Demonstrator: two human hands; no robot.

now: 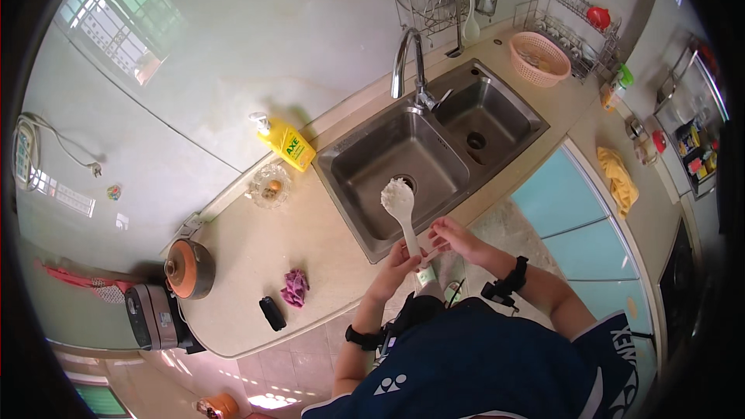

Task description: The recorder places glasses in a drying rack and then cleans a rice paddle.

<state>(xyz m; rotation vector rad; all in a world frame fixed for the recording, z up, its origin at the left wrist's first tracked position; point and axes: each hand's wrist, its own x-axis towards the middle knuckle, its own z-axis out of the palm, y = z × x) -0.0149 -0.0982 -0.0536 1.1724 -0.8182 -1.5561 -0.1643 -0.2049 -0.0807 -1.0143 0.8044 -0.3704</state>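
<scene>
My left hand (397,268) is closed around the handle of a white rice paddle (402,212). Clumps of cooked rice (393,192) cling to the paddle's head, which hangs over the left bowl of the steel double sink (363,157). Close beside the handle is my right hand (456,238), its fingers slightly bent and apart; whether a fingertip touches the handle I cannot tell. Both hands are by the sink's front edge. A chrome faucet (419,70) rises behind the sink.
Left of the sink stand a yellow pump bottle (284,143) and a glass dish (270,186). A purple cloth (295,288), black case (272,313), lidded pot (189,268) and cooker (157,316) lie farther left. A pink basket (538,59) and yellow cloth (617,181) are at right.
</scene>
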